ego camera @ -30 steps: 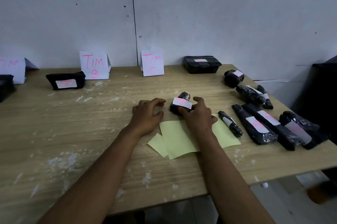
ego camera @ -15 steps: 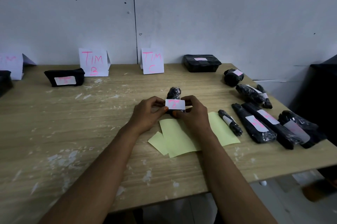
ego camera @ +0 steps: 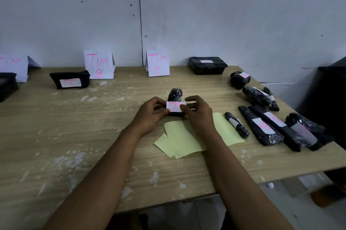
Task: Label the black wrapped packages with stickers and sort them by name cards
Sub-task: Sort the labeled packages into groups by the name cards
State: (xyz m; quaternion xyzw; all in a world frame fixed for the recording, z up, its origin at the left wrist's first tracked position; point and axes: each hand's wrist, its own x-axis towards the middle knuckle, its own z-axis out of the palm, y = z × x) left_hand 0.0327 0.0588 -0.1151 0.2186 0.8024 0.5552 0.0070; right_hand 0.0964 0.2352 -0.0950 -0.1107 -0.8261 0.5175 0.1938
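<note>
Fingers (ego camera: 182, 107) of both hands pinched one white sticker (ego camera: 175, 106) against the black package (ego camera: 175, 96) between them. Package judged light, film-slick; hold best taken at its sides.

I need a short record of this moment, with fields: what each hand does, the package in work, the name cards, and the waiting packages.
left hand: left hand grips the small black package at its left side
right hand: right hand presses the white sticker onto it with the thumb
sticker text: pink, blurred, unreadable
name cards: TIM B card; TIM C card; a third at far left, partly cut off
sorted: one labelled package beside TIM B
waiting: several labelled packages at table's right
under the wrists: yellow backing sheets
</note>
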